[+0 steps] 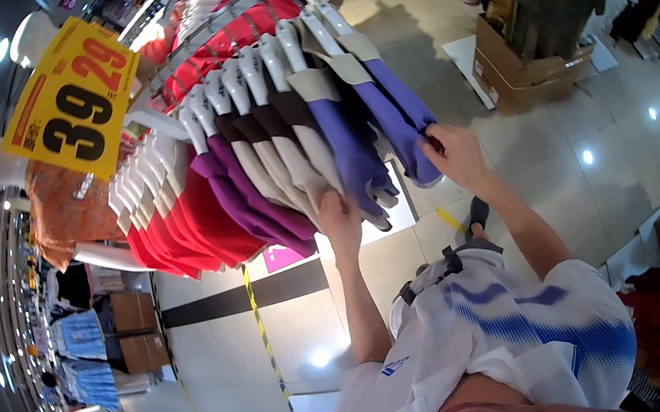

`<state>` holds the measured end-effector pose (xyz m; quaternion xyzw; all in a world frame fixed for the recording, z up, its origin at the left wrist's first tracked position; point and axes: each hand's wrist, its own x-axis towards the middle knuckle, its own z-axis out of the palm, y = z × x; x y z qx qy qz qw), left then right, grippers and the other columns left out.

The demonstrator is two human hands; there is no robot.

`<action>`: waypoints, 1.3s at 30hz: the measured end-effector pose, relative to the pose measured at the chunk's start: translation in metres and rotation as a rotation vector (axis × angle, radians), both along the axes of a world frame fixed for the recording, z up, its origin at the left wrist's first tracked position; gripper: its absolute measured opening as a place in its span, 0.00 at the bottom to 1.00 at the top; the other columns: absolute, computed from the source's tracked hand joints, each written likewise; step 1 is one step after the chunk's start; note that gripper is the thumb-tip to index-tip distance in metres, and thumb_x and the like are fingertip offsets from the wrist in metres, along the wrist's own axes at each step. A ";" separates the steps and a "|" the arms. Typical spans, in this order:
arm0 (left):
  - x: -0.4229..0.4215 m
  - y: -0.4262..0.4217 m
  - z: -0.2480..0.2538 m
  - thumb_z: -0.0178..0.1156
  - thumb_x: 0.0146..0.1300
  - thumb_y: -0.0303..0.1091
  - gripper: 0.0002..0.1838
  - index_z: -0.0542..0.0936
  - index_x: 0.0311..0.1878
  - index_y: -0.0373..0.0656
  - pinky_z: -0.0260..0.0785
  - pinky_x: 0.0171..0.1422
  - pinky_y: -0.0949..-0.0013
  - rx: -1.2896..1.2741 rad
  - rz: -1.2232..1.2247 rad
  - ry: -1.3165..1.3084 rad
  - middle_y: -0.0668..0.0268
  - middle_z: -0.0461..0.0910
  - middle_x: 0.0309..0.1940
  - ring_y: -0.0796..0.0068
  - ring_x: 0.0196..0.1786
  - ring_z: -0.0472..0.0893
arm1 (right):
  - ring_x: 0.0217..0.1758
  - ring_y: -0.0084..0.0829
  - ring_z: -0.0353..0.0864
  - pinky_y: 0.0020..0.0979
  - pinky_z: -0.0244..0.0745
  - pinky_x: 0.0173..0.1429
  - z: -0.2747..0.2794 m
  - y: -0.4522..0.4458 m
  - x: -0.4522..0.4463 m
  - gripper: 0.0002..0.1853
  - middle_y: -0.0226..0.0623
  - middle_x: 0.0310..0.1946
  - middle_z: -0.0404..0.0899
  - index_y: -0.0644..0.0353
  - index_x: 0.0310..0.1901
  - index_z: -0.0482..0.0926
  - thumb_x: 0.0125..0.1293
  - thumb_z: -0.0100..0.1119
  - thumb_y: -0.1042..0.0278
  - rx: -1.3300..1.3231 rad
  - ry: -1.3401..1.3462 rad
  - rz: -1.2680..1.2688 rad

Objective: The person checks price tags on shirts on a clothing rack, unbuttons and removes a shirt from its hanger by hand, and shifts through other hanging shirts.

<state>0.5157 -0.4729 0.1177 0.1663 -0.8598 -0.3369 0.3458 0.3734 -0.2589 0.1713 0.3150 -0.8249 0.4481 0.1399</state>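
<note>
Head camera, looking down on the rack [242,6]: working these garments neatly would call for a light pinch at the fabric's edge, straightening each sleeve downward without dragging its shoulders off the white hangers [291,46], and keeping the spacing even. The right hand [455,153] has its fingers closed on the outer edge of the outermost blue garment [396,120], at the right end of the row. The left hand [337,215] is curled against the lower part of the cream-and-brown garments [295,147]; whether it grips cloth there, I cannot tell. The hands are apart, with another blue garment [348,147] hanging between them. The outermost one lies just left of the right hand, well right of the left; purple garments [251,186] hang farther left.
</note>
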 end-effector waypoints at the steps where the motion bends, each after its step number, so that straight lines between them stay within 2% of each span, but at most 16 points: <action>1: 0.000 0.004 0.001 0.61 0.67 0.28 0.13 0.69 0.31 0.33 0.62 0.27 0.66 0.059 0.015 -0.070 0.62 0.67 0.21 0.76 0.22 0.68 | 0.24 0.40 0.80 0.37 0.73 0.29 0.000 -0.004 0.005 0.09 0.39 0.25 0.80 0.58 0.33 0.80 0.61 0.65 0.62 0.012 0.016 0.019; 2: 0.000 0.006 0.004 0.62 0.66 0.28 0.12 0.70 0.32 0.32 0.64 0.26 0.66 -0.049 -0.008 -0.036 0.61 0.70 0.26 0.74 0.23 0.70 | 0.24 0.40 0.80 0.37 0.73 0.29 0.000 -0.009 0.010 0.09 0.39 0.25 0.80 0.58 0.33 0.80 0.61 0.65 0.62 0.012 0.025 0.037; 4: 0.000 0.014 0.009 0.63 0.65 0.26 0.11 0.70 0.32 0.32 0.65 0.24 0.66 0.019 -0.033 -0.034 0.61 0.70 0.29 0.72 0.24 0.71 | 0.23 0.40 0.80 0.38 0.73 0.28 -0.003 -0.019 0.020 0.10 0.37 0.25 0.80 0.57 0.32 0.80 0.61 0.67 0.60 0.010 0.078 0.139; 8: -0.004 0.026 0.015 0.65 0.59 0.22 0.10 0.71 0.31 0.34 0.64 0.31 0.62 0.067 -0.087 0.045 0.57 0.71 0.29 0.62 0.26 0.71 | 0.23 0.41 0.81 0.39 0.75 0.29 -0.002 -0.042 0.030 0.19 0.38 0.20 0.79 0.58 0.30 0.79 0.62 0.65 0.48 0.137 0.060 0.225; 10: -0.006 0.026 0.011 0.66 0.59 0.22 0.11 0.71 0.32 0.34 0.64 0.31 0.62 0.190 -0.168 0.037 0.57 0.71 0.30 0.62 0.26 0.71 | 0.24 0.44 0.82 0.41 0.77 0.30 -0.001 -0.054 0.030 0.24 0.41 0.18 0.79 0.60 0.28 0.80 0.62 0.64 0.43 0.192 0.007 0.228; 16: -0.002 0.020 0.006 0.66 0.60 0.22 0.12 0.70 0.30 0.33 0.64 0.30 0.64 0.210 -0.217 0.058 0.58 0.70 0.29 0.65 0.25 0.71 | 0.25 0.52 0.82 0.47 0.78 0.32 -0.015 -0.068 0.022 0.20 0.48 0.20 0.80 0.61 0.24 0.80 0.63 0.62 0.52 0.262 0.036 0.148; 18: 0.005 0.021 0.013 0.64 0.65 0.22 0.13 0.69 0.29 0.31 0.65 0.24 0.71 0.319 -0.194 0.091 0.64 0.69 0.29 0.78 0.23 0.70 | 0.25 0.53 0.82 0.49 0.78 0.33 -0.016 -0.063 0.019 0.16 0.50 0.20 0.79 0.61 0.24 0.80 0.63 0.60 0.57 0.265 0.020 0.104; 22: 0.009 0.012 0.007 0.63 0.65 0.23 0.13 0.69 0.29 0.31 0.67 0.25 0.73 0.217 -0.148 0.097 0.64 0.69 0.30 0.79 0.23 0.69 | 0.23 0.51 0.80 0.46 0.75 0.30 -0.005 -0.056 0.022 0.24 0.46 0.18 0.78 0.61 0.23 0.79 0.64 0.62 0.46 0.174 -0.081 0.163; 24: 0.006 0.017 0.006 0.63 0.65 0.23 0.13 0.69 0.29 0.31 0.66 0.25 0.74 0.286 -0.182 0.063 0.65 0.69 0.30 0.80 0.23 0.69 | 0.24 0.49 0.81 0.44 0.75 0.30 -0.001 -0.059 0.030 0.28 0.44 0.18 0.78 0.61 0.23 0.79 0.64 0.60 0.40 0.238 -0.041 0.180; 26: 0.003 0.021 0.008 0.64 0.64 0.24 0.12 0.70 0.30 0.33 0.65 0.28 0.65 0.334 -0.186 0.030 0.57 0.73 0.31 0.65 0.25 0.76 | 0.22 0.48 0.81 0.44 0.74 0.29 -0.006 -0.066 0.032 0.25 0.44 0.16 0.77 0.62 0.22 0.77 0.63 0.64 0.46 0.233 0.106 0.143; 27: 0.002 0.015 0.006 0.63 0.63 0.24 0.10 0.71 0.31 0.33 0.66 0.31 0.66 0.207 -0.189 0.022 0.57 0.75 0.33 0.62 0.28 0.76 | 0.22 0.48 0.81 0.44 0.74 0.29 -0.009 -0.067 0.030 0.25 0.44 0.16 0.77 0.62 0.22 0.77 0.63 0.64 0.46 0.232 0.102 0.131; 30: 0.009 0.005 -0.001 0.63 0.63 0.24 0.09 0.72 0.32 0.32 0.67 0.34 0.66 0.225 -0.119 0.069 0.55 0.76 0.34 0.59 0.30 0.76 | 0.23 0.49 0.81 0.45 0.75 0.29 -0.011 -0.068 0.024 0.21 0.45 0.17 0.78 0.61 0.22 0.79 0.62 0.64 0.50 0.275 0.090 0.022; 32: 0.017 -0.007 -0.006 0.62 0.63 0.23 0.08 0.73 0.33 0.31 0.67 0.32 0.67 0.257 -0.113 0.087 0.57 0.77 0.36 0.64 0.28 0.76 | 0.28 0.51 0.83 0.49 0.78 0.35 -0.009 -0.057 0.018 0.17 0.46 0.23 0.82 0.57 0.27 0.82 0.64 0.60 0.51 0.307 0.005 0.017; 34: 0.027 -0.010 0.005 0.61 0.64 0.23 0.07 0.73 0.32 0.31 0.65 0.27 0.70 0.413 -0.057 0.137 0.59 0.78 0.38 0.71 0.25 0.75 | 0.29 0.51 0.84 0.49 0.78 0.35 -0.009 -0.046 0.010 0.16 0.46 0.24 0.82 0.58 0.28 0.82 0.63 0.60 0.53 0.302 -0.018 0.011; 35: 0.032 -0.010 0.011 0.59 0.66 0.22 0.07 0.73 0.33 0.31 0.63 0.23 0.73 0.452 -0.069 0.170 0.62 0.78 0.42 0.79 0.23 0.73 | 0.30 0.51 0.84 0.49 0.78 0.35 -0.008 -0.040 0.008 0.15 0.46 0.24 0.82 0.58 0.28 0.82 0.63 0.60 0.54 0.293 -0.020 -0.013; 39: 0.040 -0.020 0.013 0.57 0.70 0.22 0.08 0.73 0.33 0.30 0.63 0.22 0.76 0.448 -0.037 0.197 0.63 0.78 0.43 0.84 0.22 0.72 | 0.31 0.51 0.83 0.48 0.78 0.36 -0.002 -0.025 0.002 0.14 0.47 0.24 0.82 0.59 0.29 0.83 0.62 0.59 0.56 0.267 -0.031 -0.079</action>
